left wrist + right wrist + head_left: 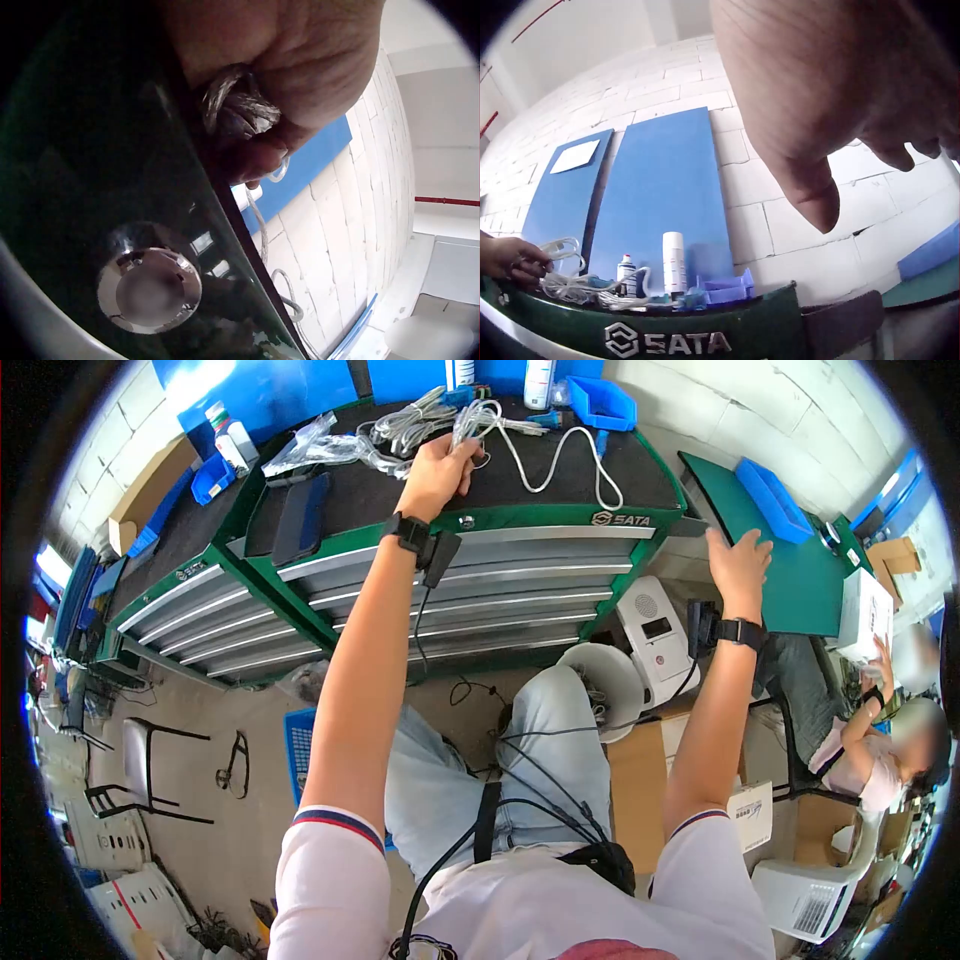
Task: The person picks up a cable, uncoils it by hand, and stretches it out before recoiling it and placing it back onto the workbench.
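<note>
My left hand (440, 475) grips a bundle of pale grey cable (470, 426) at the front of the workbench top. The left wrist view shows the looped cable (244, 116) between curled fingers and palm. From this bundle a loose length (541, 488) runs right across the dark mat in a wide loop. Behind lies another coil of grey cable (405, 425), beside cables in clear plastic bags (325, 448). My right hand (738, 570) hangs in the air right of the workbench, fingers spread and holding nothing; its thumb (817, 206) points down in the right wrist view.
A green SATA drawer cabinet (470, 575) stands before me. On it are a blue bin (603, 405), a white spray can (539, 384) and a dark flat phone-like slab (302, 520). A white bucket (605, 670) stands below; another person sits at right beside a green table (800, 585).
</note>
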`<action>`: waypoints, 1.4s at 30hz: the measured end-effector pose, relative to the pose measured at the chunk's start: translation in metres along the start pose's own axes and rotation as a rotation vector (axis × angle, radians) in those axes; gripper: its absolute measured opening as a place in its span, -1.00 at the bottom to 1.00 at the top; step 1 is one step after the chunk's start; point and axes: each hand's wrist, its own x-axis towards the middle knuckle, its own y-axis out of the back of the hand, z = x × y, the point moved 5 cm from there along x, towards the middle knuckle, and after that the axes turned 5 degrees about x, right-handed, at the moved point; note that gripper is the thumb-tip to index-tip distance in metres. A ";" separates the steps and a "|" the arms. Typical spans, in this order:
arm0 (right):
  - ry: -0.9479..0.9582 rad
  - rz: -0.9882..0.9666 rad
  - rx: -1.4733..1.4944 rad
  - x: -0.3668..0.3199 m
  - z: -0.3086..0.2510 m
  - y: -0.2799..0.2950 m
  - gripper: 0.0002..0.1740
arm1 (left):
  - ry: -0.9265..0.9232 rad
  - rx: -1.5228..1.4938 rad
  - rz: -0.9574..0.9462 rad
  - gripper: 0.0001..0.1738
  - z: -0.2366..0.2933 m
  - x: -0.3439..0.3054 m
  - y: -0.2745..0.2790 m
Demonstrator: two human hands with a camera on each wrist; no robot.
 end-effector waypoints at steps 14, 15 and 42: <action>0.543 0.109 0.409 -0.085 -0.170 -0.065 0.06 | 0.066 -0.079 0.019 -0.68 -0.012 0.005 0.002; 0.460 0.091 0.380 -0.069 -0.162 -0.066 0.10 | 0.051 -0.108 0.012 -0.67 -0.010 0.003 0.002; 0.557 -0.602 1.161 -0.011 -0.231 -0.135 -0.67 | 0.089 -0.263 -0.154 -0.42 0.005 0.000 -0.010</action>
